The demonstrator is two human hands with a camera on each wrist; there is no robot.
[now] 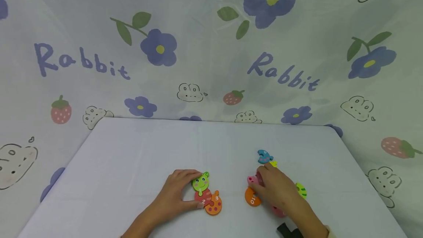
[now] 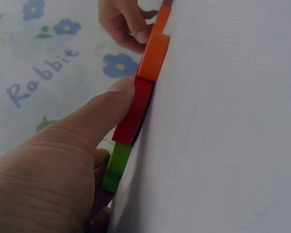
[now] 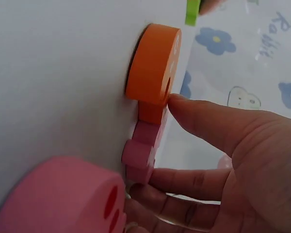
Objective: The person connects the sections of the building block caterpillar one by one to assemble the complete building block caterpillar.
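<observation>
On the white table, a green smiling caterpillar head (image 1: 200, 183), a red puzzle piece (image 1: 201, 197) marked 2 and an orange piece (image 1: 214, 205) marked 3 lie joined. My left hand (image 1: 175, 193) holds this row, fingers at the head and thumb against the red piece's edge. To the right, my right hand (image 1: 279, 186) bends over loose pieces and pinches a pink puzzle piece (image 3: 140, 158) with its fingertips. Its thumb tip meets an orange numbered piece (image 3: 153, 63) beside the pink one. The hand partly hides the pieces beneath it.
Around the right hand lie a blue piece (image 1: 264, 156), a yellow piece (image 1: 273, 164), a green striped piece (image 1: 301, 190) and a larger pink piece (image 3: 63, 199). A black object (image 1: 289, 231) sits by the right wrist. Behind the table hangs a patterned cloth (image 1: 211, 47).
</observation>
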